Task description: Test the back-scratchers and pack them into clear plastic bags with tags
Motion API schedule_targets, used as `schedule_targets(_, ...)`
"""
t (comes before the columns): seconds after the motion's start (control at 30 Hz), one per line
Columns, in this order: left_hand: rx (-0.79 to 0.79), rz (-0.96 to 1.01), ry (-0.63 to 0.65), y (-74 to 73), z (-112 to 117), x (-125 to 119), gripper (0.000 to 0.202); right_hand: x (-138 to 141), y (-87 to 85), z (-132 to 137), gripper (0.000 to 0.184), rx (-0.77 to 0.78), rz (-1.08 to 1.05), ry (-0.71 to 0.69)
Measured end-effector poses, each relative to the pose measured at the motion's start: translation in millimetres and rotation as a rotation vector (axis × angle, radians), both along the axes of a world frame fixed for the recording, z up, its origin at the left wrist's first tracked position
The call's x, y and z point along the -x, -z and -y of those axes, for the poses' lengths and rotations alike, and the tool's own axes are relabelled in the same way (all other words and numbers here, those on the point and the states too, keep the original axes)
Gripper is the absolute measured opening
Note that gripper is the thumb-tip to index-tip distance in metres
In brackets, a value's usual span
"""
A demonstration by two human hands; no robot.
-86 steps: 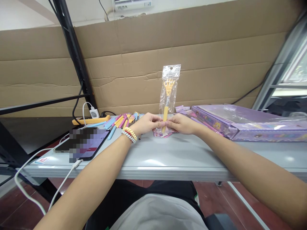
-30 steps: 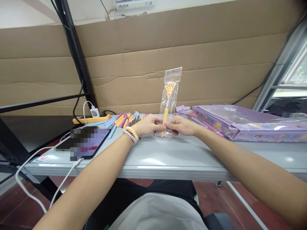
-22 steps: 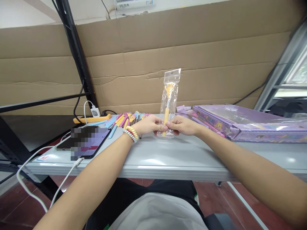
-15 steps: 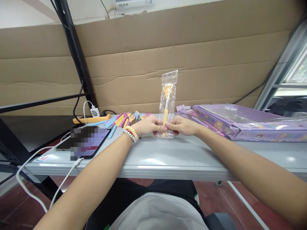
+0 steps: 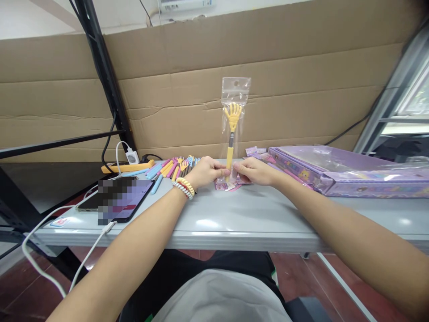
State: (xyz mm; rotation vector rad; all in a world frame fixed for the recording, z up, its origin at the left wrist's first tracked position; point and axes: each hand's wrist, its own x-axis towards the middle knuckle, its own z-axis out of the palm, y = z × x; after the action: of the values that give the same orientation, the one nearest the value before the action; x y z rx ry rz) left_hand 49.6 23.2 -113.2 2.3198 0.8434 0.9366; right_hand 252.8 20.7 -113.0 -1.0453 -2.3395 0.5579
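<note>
A yellow back scratcher [image 5: 229, 155] with a hand-shaped head stands upright inside a clear plastic bag [image 5: 236, 91]. My left hand [image 5: 208, 172] pinches the bag at its lower left, with the thumb against the scratcher's handle. On the opposite side, my right hand [image 5: 256, 171] is closed on the bag's lower right edge. Pink printed cards [image 5: 232, 186] show beneath the hands at the bag's bottom; whether any are inside it I cannot tell. Left of my left hand lie several loose back scratchers [image 5: 167, 169] in pink, yellow and blue.
A purple printed box [image 5: 368, 190] sits at right, with packaged items [image 5: 268, 157] beside it. Two phones [image 5: 129, 208] lie at left with white cables [image 5: 31, 246]. A yellow power strip [image 5: 129, 167] and cardboard wall [image 5: 268, 89] are behind the grey table [image 5: 268, 219].
The bagged back scratcher has been raised and turned so its hand-shaped head faces me more. Pink cards now show under my hands. My right hand has shifted slightly upward and left.
</note>
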Motion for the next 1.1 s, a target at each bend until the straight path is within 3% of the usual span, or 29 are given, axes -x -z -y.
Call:
schedule_targets(0.2, 0.013, 0.070, -0.153, -2.9, -2, 7, 0.029, -16, -1.3, -10, 0.077, -0.067, 0.038, 0.142)
schedule_targets(0.6, 0.033, 0.228, -0.170, 11.3, -24, 7, 0.029, -28, 0.4, -22, 0.068, -0.042, 0.073, 0.251)
schedule_targets(0.8, -0.032, 0.226, -0.253, 13.5, -25, 9, 0.031, -30, -0.3, -25, 0.063, -0.034, 0.062, 0.297)
schedule_targets(0.97, -0.077, 0.211, -0.313, 12.2, -25, 11, 0.030, -34, -1.8, -28, 0.055, -0.128, 0.098, 0.391)
schedule_targets(1.1, -0.188, 0.137, -0.448, 9.6, -21, 13, 0.026, -38, -2.0, -30, 0.053, -0.179, 0.147, 0.440)
